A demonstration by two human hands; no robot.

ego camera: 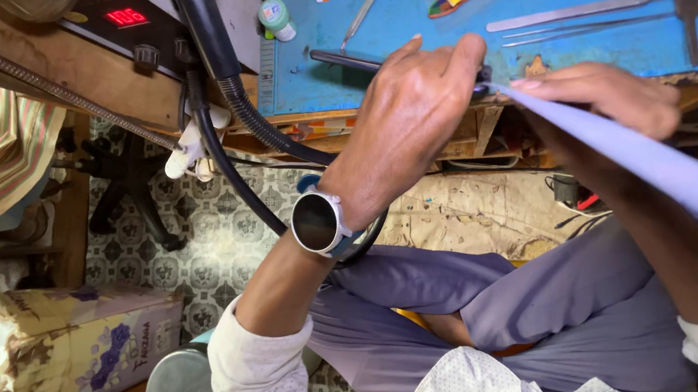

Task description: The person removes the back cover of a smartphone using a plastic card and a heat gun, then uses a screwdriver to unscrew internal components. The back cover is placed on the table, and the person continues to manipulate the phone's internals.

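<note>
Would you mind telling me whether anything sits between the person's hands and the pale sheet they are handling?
Nothing visible does. The right hand already pinches the pale sheet near its tip, and the left hand meets that tip at the edge of the blue mat, beside a dark tool.

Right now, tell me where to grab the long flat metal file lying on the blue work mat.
Take the long flat metal file near its mid-length, pinching its two long edges from above. It lies flat and level on the blue work mat, running left to right with bare mat around it. Thin metal tweezers lie just below, so come straight down.
</note>
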